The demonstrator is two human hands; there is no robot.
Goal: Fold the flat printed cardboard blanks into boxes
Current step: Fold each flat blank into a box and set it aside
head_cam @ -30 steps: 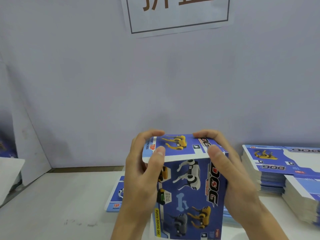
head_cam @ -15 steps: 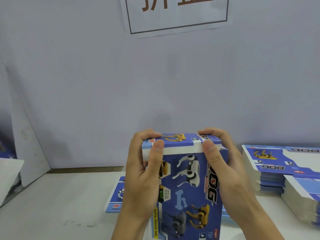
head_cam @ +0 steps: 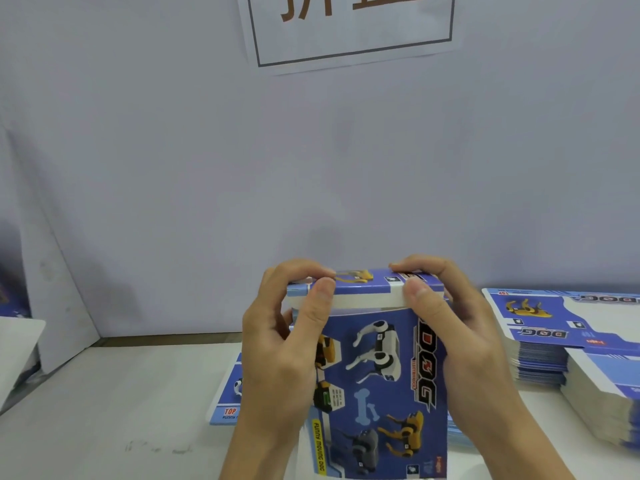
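1. Centrally, low in the frame: box (head_cam: 384, 386) held upright above the table (head_cam: 114, 393), its top flap (head_cam: 363, 292) folded over.
2. Left hand (head_cam: 280, 355) curled round the flap's left end, thumb on its front edge.
3. Right hand (head_cam: 460, 337) grips the right end likewise.
4. Blanks (head_cam: 554, 327) stacked at right; another blank (head_cam: 227, 400), probably a thin pile, lies behind the box.

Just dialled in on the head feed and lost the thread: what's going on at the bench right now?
A person is folding a printed dog-toy box, held upright over the white table. The left hand and right hand grip its upper corners, thumbs pressing on the top flap; its white tuck edge is not yet pushed in. A stack of flat blanks waits on the right, and another blank lies behind the box.
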